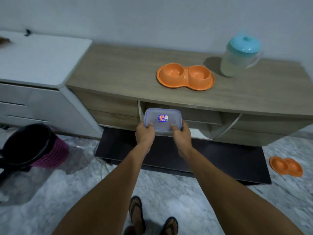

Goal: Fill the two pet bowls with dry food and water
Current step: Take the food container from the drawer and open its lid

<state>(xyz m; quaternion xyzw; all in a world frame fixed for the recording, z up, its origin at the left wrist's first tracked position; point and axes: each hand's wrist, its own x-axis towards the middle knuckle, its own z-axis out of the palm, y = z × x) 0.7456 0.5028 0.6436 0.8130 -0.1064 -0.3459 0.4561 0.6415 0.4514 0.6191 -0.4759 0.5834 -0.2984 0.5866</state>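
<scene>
The head view looks down over both outstretched arms at a low wooden counter [118,70] against a pale wall. The left hand [145,133] and the right hand [181,135] are each closed on a near corner of a clear, blue-rimmed lidded container [163,119], thumbs on top of the lid, holding it level in front of an open shelf compartment [199,114] below the counter top. Whether the container has dry food in it cannot be told through the lid. The orange double pet bowl [185,77] sits on the counter, up and slightly to the right of the hands, its long axis running left to right, both cups apparently empty. The right hand is the nearer one to it. Just beyond the bowl's right end stands a translucent pitcher with a teal lid [240,56], close beside but not touching. A second orange double bowl [286,166] lies on the marble floor [84,192] well off to the right. The likely next move is lifting the container up and onto the counter beside the bowl.
</scene>
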